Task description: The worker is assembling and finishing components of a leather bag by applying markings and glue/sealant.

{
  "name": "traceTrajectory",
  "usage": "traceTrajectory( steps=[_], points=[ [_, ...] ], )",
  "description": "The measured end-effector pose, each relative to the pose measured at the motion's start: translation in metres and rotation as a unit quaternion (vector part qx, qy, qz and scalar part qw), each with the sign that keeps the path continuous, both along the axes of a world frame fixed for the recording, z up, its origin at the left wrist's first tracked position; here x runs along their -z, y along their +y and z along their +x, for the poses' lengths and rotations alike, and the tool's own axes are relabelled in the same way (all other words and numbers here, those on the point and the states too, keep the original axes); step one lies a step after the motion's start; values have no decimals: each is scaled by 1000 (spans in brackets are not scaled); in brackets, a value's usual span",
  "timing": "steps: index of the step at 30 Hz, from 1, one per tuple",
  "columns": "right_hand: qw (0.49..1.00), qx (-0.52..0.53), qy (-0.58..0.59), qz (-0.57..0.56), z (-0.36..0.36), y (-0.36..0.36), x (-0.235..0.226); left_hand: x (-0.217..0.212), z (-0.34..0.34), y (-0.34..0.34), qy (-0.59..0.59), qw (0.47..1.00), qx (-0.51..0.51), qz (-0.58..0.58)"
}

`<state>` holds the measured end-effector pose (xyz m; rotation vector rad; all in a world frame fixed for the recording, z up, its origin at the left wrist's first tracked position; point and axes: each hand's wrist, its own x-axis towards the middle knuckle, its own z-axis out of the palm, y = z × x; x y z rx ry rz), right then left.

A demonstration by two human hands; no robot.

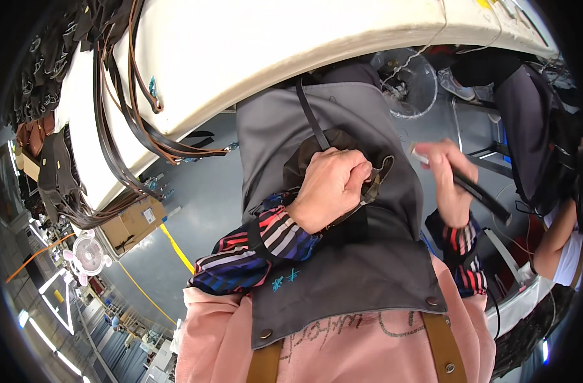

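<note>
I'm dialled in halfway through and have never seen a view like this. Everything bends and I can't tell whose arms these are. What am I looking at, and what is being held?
There is one picture, taken by a wide fisheye camera on the person's head, looking down, so straight edges curve. There is no machine, only two bare hands, with striped sleeves coming up from the lower edge over a grey apron. The left hand is closed in a fist on a dark strap and a piece of dark leather at the apron front. The right hand has its grip shut on another dark strap that sticks out to the lower right; a small pale thing at its fingertips is too blurred to name. Above is a white table, with brown and black straps hanging over its edge. Another person sits at the far right.
</note>
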<state>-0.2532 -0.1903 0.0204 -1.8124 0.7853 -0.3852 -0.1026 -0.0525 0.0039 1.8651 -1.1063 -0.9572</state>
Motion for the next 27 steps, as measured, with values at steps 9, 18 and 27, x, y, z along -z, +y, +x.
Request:
traceTrajectory(
  steps=[9,18,27],
  points=[
    [998,12,2,54,2,16,20,0,-5,2,25,1000,-9,14],
    [973,-123,-176,-79,18,27,6,3,-9,8,12,1000,-21,15],
    [989,-58,-92,-99,17,42,7,6,-10,12,33,999,-39,-18]
  ],
)
